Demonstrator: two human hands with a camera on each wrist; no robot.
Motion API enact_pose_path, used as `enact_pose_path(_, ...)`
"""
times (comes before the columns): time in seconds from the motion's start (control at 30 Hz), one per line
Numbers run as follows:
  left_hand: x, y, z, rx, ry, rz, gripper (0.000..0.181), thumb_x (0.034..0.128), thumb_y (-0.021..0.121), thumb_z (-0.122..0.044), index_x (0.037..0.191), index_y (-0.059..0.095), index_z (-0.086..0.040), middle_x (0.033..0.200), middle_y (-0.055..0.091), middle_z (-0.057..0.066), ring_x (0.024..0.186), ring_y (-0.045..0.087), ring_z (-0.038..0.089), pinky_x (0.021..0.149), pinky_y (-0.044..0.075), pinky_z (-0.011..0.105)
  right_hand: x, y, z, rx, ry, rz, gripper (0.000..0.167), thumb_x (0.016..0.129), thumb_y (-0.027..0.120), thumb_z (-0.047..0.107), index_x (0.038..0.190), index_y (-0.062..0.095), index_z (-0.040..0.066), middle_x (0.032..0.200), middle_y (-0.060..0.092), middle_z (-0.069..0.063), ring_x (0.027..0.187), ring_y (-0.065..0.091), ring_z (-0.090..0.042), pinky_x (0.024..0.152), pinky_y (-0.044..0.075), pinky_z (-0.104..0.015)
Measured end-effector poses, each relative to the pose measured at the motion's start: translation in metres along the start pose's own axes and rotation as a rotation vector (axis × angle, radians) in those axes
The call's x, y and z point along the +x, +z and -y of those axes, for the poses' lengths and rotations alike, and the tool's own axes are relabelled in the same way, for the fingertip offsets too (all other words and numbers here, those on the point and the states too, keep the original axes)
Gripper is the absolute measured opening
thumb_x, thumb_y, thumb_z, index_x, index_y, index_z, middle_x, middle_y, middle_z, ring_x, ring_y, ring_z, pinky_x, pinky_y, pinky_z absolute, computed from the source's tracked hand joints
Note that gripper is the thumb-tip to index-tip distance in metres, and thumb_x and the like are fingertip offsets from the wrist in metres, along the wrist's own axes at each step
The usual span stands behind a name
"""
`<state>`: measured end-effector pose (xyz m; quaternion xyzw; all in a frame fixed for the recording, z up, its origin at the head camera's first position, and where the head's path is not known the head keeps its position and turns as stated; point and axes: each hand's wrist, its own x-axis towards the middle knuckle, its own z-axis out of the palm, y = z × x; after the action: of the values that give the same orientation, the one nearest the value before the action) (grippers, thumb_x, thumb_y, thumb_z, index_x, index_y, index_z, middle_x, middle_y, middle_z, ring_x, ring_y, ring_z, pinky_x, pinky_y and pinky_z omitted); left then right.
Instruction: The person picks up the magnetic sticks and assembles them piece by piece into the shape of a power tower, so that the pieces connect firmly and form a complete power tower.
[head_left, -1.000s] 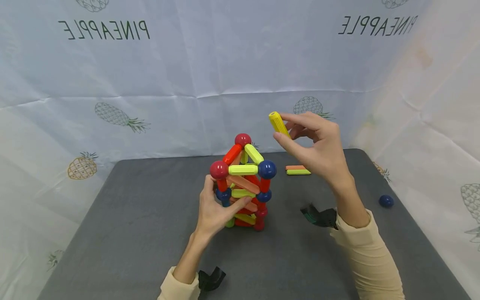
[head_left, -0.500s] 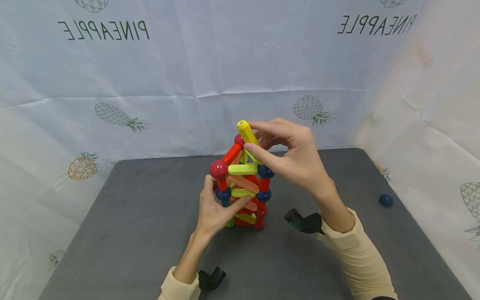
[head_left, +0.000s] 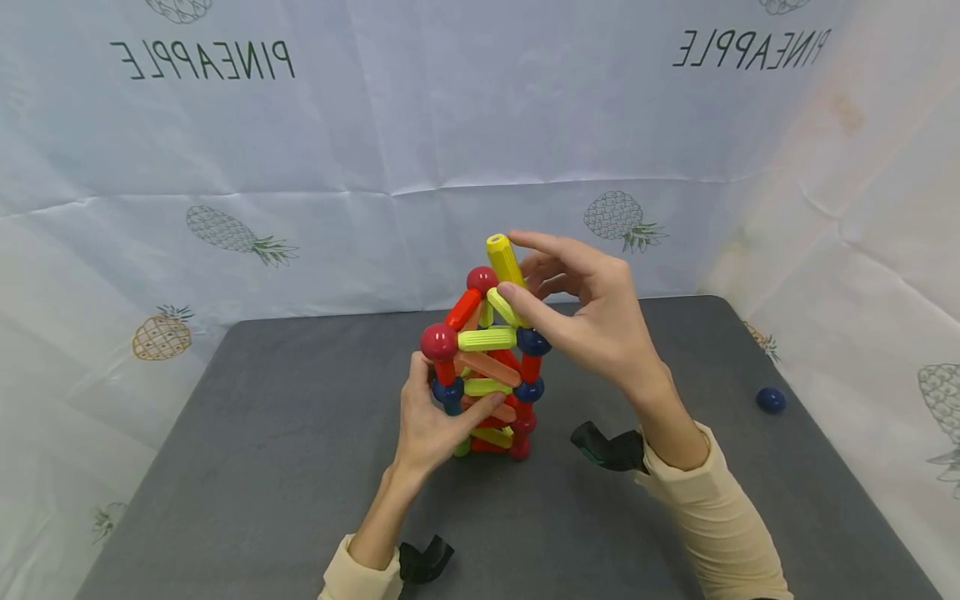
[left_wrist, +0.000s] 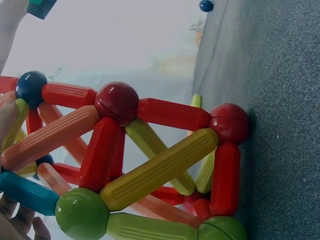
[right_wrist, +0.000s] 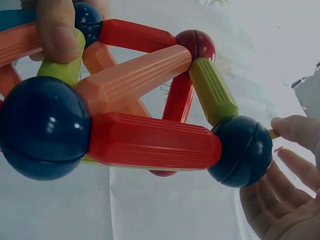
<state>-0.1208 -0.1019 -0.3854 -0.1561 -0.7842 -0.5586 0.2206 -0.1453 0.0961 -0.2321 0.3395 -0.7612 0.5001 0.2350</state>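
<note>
A tower point(head_left: 487, 339) of coloured magnetic rods and balls stands upright on the grey table. My left hand point(head_left: 435, 425) grips its middle level from the left, its thumb lying on a lime rod point(right_wrist: 65, 70) in the right wrist view. Above the tower's top, my right hand point(head_left: 592, 312) pinches a yellow rod point(head_left: 505, 260) between thumb and fingers. This rod tilts, its lower end near the upper right blue ball point(head_left: 532, 340); fingers hide whether they touch. In the right wrist view that blue ball point(right_wrist: 240, 151) covers nearly all of the rod.
A loose blue ball point(head_left: 771, 400) lies on the grey table point(head_left: 300, 467) near its right edge. A white cloth point(head_left: 420, 125) printed with pineapples hangs behind the table and along its sides.
My right hand has carried the yellow rod left to the tower's top, then shifted it slightly right and more upright. My left hand keeps its grip; the tower has not visibly moved.
</note>
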Motion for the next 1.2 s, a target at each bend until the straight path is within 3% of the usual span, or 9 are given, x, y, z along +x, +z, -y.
enact_pose_path(0.23, 0.0, -0.002, 0.002, -0.012, 0.035, 0.003, 0.066, 0.0762, 0.089, -0.019, 0.127, 0.048, -0.006, 0.122, 0.067, 0.002, 0.112, 0.063, 0.016, 0.094, 0.054, 0.033, -0.007, -0.006, -0.009, 0.011, 0.002, -0.046, 0.049, 0.084, 0.076, -0.005, 0.132, 0.065, 0.001, 0.1, 0.072, -0.016, 0.087, 0.068, -0.005, 0.083, 0.058, -0.02)
enact_pose_path(0.33, -0.001, -0.003, 0.004, -0.016, 0.053, 0.004, 0.062, 0.0766, 0.088, -0.019, 0.123, 0.049, -0.006, 0.118, 0.067, 0.002, 0.109, 0.062, 0.016, 0.091, 0.053, 0.032, -0.011, -0.016, -0.033, -0.056, 0.048, -0.108, 0.042, 0.087, 0.074, -0.003, 0.129, 0.068, 0.001, 0.102, 0.072, -0.019, 0.09, 0.068, -0.01, 0.085, 0.057, -0.019)
enact_pose_path(0.4, -0.001, -0.004, 0.004, -0.014, 0.053, 0.0, 0.06, 0.0761, 0.087, -0.019, 0.121, 0.05, -0.006, 0.116, 0.067, 0.002, 0.107, 0.062, 0.015, 0.09, 0.053, 0.032, -0.016, -0.022, -0.059, -0.168, 0.117, -0.109, 0.036, 0.09, 0.073, 0.002, 0.126, 0.07, 0.002, 0.104, 0.072, -0.02, 0.092, 0.068, -0.017, 0.085, 0.057, -0.026)
enact_pose_path(0.47, -0.002, -0.003, 0.004, -0.006, 0.058, -0.013, 0.058, 0.0761, 0.087, -0.019, 0.12, 0.051, -0.005, 0.115, 0.067, 0.003, 0.106, 0.062, 0.015, 0.088, 0.053, 0.031, -0.024, -0.026, -0.09, -0.311, 0.206, -0.049, 0.032, 0.093, 0.072, 0.007, 0.124, 0.072, 0.003, 0.11, 0.072, -0.021, 0.095, 0.068, -0.027, 0.086, 0.057, -0.036)
enact_pose_path(0.57, -0.003, -0.001, 0.003, 0.003, 0.056, -0.031, 0.057, 0.0754, 0.087, -0.019, 0.119, 0.052, -0.005, 0.114, 0.068, 0.003, 0.104, 0.063, 0.014, 0.087, 0.053, 0.031, -0.044, -0.031, -0.136, -0.491, 0.358, 0.122, 0.031, 0.096, 0.068, 0.01, 0.126, 0.071, 0.002, 0.12, 0.07, -0.025, 0.104, 0.067, -0.041, 0.085, 0.055, -0.053)
enact_pose_path(0.7, -0.003, 0.002, 0.001, 0.007, 0.067, -0.049, 0.057, 0.0751, 0.088, -0.019, 0.117, 0.053, -0.005, 0.112, 0.069, 0.004, 0.102, 0.064, 0.015, 0.086, 0.054, 0.03, -0.072, -0.034, -0.184, -0.579, 0.55, 0.313, 0.035, 0.096, 0.064, 0.009, 0.13, 0.067, 0.0, 0.132, 0.064, -0.029, 0.117, 0.061, -0.048, 0.089, 0.052, -0.061)
enact_pose_path(0.77, -0.003, 0.003, 0.001, 0.006, 0.073, -0.054, 0.057, 0.0752, 0.089, -0.019, 0.118, 0.054, -0.005, 0.112, 0.07, 0.003, 0.101, 0.065, 0.016, 0.085, 0.055, 0.031, -0.082, -0.033, -0.201, -0.601, 0.601, 0.38, 0.036, 0.096, 0.063, 0.008, 0.131, 0.067, 0.0, 0.134, 0.062, -0.029, 0.119, 0.06, -0.049, 0.09, 0.052, -0.061)
enact_pose_path(0.93, -0.004, 0.005, 0.001, -0.005, 0.082, -0.052, 0.059, 0.075, 0.088, -0.017, 0.122, 0.055, -0.006, 0.114, 0.071, 0.003, 0.102, 0.067, 0.016, 0.087, 0.056, 0.032, -0.094, -0.027, -0.224, -0.652, 0.619, 0.495, 0.037, 0.094, 0.067, 0.006, 0.131, 0.067, -0.001, 0.128, 0.065, -0.027, 0.113, 0.063, -0.045, 0.092, 0.052, -0.059)
enact_pose_path(1.2, -0.003, 0.007, -0.001, 0.0, 0.1, -0.077, 0.057, 0.0732, 0.09, -0.016, 0.119, 0.057, -0.005, 0.109, 0.072, 0.003, 0.097, 0.067, 0.015, 0.082, 0.055, 0.029, -0.1, -0.023, -0.233, -0.684, 0.685, 0.486, 0.032, 0.092, 0.072, 0.009, 0.121, 0.071, -0.004, 0.107, 0.068, -0.023, 0.087, 0.059, -0.033, 0.08, 0.052, -0.051)
